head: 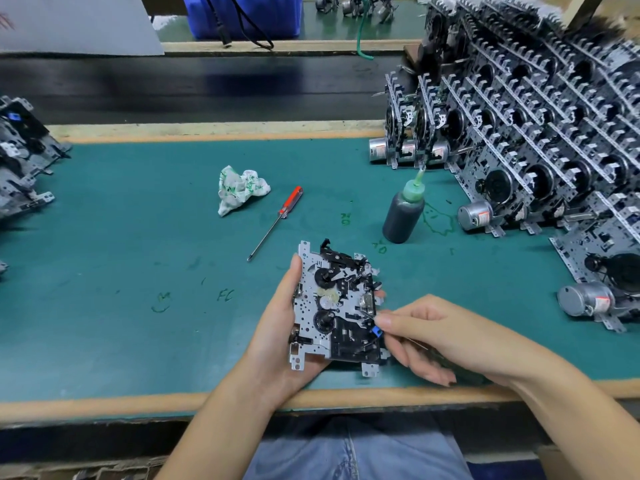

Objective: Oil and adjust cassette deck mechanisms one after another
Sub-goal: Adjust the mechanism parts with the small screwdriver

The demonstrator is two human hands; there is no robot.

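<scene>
A cassette deck mechanism [332,306], a perforated metal plate with black gears and a small blue part, is held above the green mat near the front edge. My left hand [280,327] grips it from the left and underneath, thumb along its left edge. My right hand [426,334] pinches a thin metal tool [367,314] whose tip touches the mechanism's right side, just above the blue part. A dark oil bottle [403,213] with a green nozzle stands upright behind the mechanism.
A red-handled screwdriver [277,221] and a crumpled white cloth [240,190] lie mid-mat. Several stacked mechanisms with motors [540,143] fill the right side; more mechanisms [20,157] sit at the left edge. A black conveyor belt [194,84] runs behind.
</scene>
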